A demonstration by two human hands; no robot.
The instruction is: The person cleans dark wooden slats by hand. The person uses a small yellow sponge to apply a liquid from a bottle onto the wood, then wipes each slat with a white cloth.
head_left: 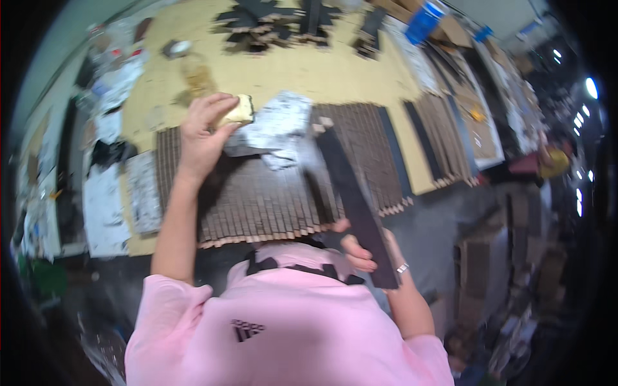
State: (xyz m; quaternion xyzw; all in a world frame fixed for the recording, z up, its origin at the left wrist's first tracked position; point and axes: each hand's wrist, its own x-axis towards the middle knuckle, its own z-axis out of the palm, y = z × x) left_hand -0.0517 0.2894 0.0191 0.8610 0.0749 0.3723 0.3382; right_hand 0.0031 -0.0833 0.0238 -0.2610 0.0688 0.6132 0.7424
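My left hand (205,132) is closed around a pale yellow block (239,109), sponge-like in look, above the far part of the table. Beside it a crumpled piece of printed paper (280,125) lies on a row of dark brown strips (264,196) set side by side, their pale ends toward me. In my right hand (359,253) is a long dark strip (354,193), tilted, its near end by my wrist and its far end over the row. Two small pale pieces (322,123) show near that far end.
Past my left hand stands a clear container (197,74) with yellowish contents. Piles of dark strips (254,26) lie at the table's far side, with more strips (441,141) at right. A blue container (425,22) stands far right. Another person (547,161) is beyond the table's right side.
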